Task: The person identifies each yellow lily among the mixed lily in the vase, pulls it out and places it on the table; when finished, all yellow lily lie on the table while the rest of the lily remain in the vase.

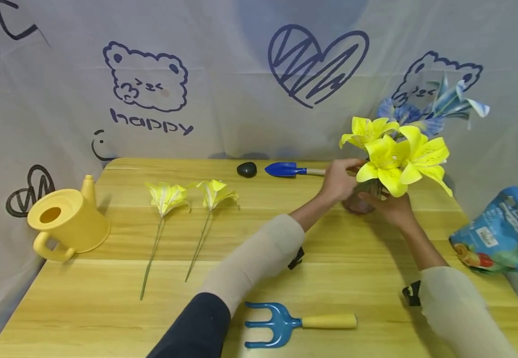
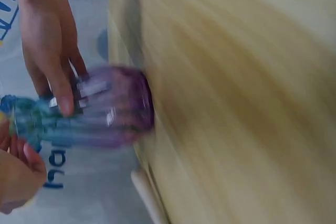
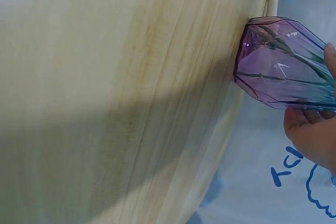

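A faceted glass vase (image 3: 278, 64), purple at the base and blue-green toward the mouth, stands at the table's back right with green stems inside. Yellow lilies (image 1: 388, 154) and blue flowers (image 1: 451, 107) rise above it. My right hand (image 1: 390, 206) grips the vase's side, its thumb and fingers around the glass in the right wrist view. At the mouth, my left hand (image 1: 341, 179) has curled fingers pinching at the lily stems just under the blooms. The petals partly hide its fingertips in the head view; the left wrist view is blurred.
Two yellow lilies (image 1: 164, 199) lie left of centre, beside a yellow watering can (image 1: 72, 221). A black stone (image 1: 247, 169) and a blue trowel (image 1: 285, 169) lie along the back edge. In front is a blue hand fork (image 1: 281, 325). A blue pouch (image 1: 500, 233) stands at right.
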`<state>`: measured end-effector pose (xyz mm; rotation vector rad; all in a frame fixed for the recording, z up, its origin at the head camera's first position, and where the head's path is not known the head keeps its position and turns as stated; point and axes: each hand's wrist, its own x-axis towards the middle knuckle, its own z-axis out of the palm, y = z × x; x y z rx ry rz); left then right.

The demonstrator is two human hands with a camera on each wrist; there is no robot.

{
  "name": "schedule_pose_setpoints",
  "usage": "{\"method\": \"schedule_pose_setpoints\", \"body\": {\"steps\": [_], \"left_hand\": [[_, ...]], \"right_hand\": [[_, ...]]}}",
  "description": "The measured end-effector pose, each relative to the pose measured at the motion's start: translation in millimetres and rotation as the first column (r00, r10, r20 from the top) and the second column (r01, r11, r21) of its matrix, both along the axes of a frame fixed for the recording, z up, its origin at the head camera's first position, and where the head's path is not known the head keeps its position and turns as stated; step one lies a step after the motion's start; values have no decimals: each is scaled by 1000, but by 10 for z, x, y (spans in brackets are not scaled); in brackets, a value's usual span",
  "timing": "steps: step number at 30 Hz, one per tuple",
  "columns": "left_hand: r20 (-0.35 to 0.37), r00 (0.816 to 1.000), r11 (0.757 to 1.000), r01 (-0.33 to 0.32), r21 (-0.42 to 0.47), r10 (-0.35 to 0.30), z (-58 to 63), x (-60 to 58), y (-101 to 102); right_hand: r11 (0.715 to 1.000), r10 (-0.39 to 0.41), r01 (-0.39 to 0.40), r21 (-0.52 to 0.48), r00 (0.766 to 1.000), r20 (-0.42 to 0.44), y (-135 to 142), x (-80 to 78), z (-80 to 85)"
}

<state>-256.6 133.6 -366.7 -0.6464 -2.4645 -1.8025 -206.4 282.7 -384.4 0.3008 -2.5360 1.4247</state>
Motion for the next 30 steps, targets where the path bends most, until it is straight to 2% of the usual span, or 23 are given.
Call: {"method": "schedule_pose_setpoints", "body": {"steps": [3, 6, 9, 13, 16, 20, 22, 24, 28, 30], "left_hand": [[-43, 995, 995, -95, 23, 96, -27, 12, 111], [-165, 971, 984, -178, -23, 172, -29, 30, 186], [-238, 947, 971, -233, -56, 214, -21, 60, 234], [-220, 945, 966, -256, -33, 242, 4, 102, 258], [-224, 940, 966, -258, 20, 256, 28, 110, 257], [-212, 945, 968, -231, 101, 248, 69, 137, 227], [-231, 942, 968, -224, 115, 245, 88, 154, 189], [-271, 931, 969, -222, 106, 243, 98, 158, 141], [-386, 886, 966, -237, 100, 258, 143, 169, 19], [-421, 869, 965, -236, 114, 262, 180, 177, -37]], "right_hand": [[1000, 6, -6, -7, 1000, -1, -39, -12, 5], [1000, 4, -4, -5, 1000, -14, -55, -29, 7], [1000, 11, -11, -11, 1000, -17, -30, -66, -14], [999, 32, -32, 4, 999, -14, 43, -152, -86], [1000, 23, -22, 14, 1000, -19, 88, -187, -119], [1000, 2, -2, 0, 999, -37, 75, -139, -77], [1000, 0, 0, 3, 999, -55, 56, -104, -51], [1000, 5, -4, 12, 995, -100, 66, -114, -79], [1000, 5, 0, 31, 986, -167, 148, -204, -244], [999, -15, 20, 29, 988, -153, 210, -251, -346]]}}
